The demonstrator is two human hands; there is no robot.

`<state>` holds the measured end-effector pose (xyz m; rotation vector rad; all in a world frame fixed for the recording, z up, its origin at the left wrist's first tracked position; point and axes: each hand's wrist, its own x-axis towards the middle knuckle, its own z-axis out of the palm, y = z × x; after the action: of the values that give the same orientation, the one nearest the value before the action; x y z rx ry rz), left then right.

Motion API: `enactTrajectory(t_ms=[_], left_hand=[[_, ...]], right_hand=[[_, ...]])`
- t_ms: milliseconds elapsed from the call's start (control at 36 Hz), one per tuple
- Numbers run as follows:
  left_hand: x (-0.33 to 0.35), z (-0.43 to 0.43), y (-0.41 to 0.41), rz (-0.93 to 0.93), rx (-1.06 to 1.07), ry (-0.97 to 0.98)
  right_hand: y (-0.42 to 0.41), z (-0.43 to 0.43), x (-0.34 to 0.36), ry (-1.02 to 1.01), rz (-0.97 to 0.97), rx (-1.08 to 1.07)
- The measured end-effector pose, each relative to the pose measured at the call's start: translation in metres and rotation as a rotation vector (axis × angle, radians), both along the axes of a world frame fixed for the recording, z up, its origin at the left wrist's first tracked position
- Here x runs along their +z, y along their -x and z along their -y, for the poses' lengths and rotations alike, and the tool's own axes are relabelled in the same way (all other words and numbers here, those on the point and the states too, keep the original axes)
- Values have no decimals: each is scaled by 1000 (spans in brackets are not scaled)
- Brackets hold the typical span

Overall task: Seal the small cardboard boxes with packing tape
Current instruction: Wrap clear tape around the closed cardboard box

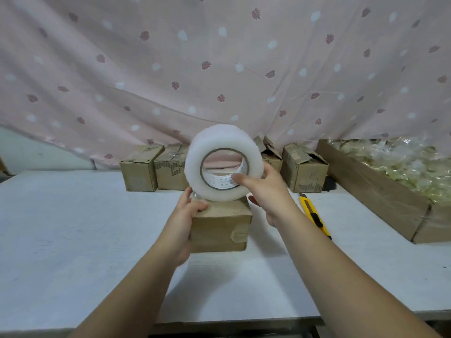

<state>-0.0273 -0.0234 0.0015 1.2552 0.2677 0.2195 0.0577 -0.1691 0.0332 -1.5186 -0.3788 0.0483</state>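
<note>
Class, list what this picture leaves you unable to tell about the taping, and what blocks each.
Head view: front box top seam, hidden by tape roll and left hand.
Head view: print inside the roll's core, too small and blurred.
Head view: large carton at right, cut by frame edge.

1 yellow utility knife (pixel 314 215) with a black slider lies on the white table (pixel 73 240), just right of the right hand (pixel 266 191). Farther right stands 1 long cardboard carton (pixel 375 191) holding clear plastic packets (pixel 402 164). Beyond the hand hangs a pink leaf-print curtain (pixel 219 69).
</note>
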Motion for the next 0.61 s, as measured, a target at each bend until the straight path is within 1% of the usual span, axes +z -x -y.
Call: enactTrajectory(t_ms=[83, 139, 222, 278, 306, 444, 500, 556, 583, 611], left_hand=[[-4, 3, 1, 3, -41, -105], [-1, 0, -1, 9, -22, -176], [-2, -1, -4, 88, 3, -224], [-3, -1, -7, 136, 61, -333], [-4, -2, -8, 147, 79, -387], [-7, -5, -13, 152, 106, -514], [-5, -4, -11, 127, 107, -569], [-9, -8, -13, 92, 62, -633], [-12, -11, -13, 73, 32, -695], [-18, -16, -17, 83, 15, -827]], right_hand=[[2, -8, 1, 82, 48, -32], [4, -12, 1, 130, 89, -65], [5, -12, 1, 210, 158, -107], [7, -10, 2, 265, 209, -138], [7, -9, 2, 296, 240, -155], [8, -7, 5, 396, 361, -176], [6, -8, 6, 398, 359, -171], [1, -7, 5, 362, 304, -155], [-2, -6, 4, 321, 267, -143], [-3, -5, 4, 273, 232, -135]])
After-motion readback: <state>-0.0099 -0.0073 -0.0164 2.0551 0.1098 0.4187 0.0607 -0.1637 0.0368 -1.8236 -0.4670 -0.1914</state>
